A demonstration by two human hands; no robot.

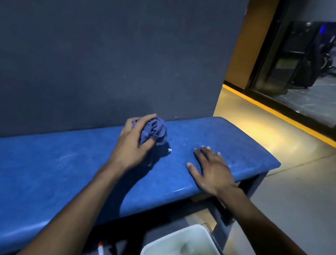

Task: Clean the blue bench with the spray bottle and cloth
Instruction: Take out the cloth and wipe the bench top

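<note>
Blue bench (74, 169): long padded seat, set against a dark wall (110, 37), its right end rounded and free.
Cloth (153, 131): blue, bunched, on the seat near the back edge, toward the right end.
Left hand (135, 142): fingers curled round the cloth, arm stretched across the seat.
Right hand (210, 170): flat, fingers spread, palm down near the front edge, just right of the cloth; holds nothing.
Spray bottle (100, 254): only its top shows, on the floor below the front edge.
White bin (185, 253): open, beside the bench leg (255, 183).
Floor (301, 195): bare to the right, yellow strip (279, 115) along the glass partition (317, 60).
</note>
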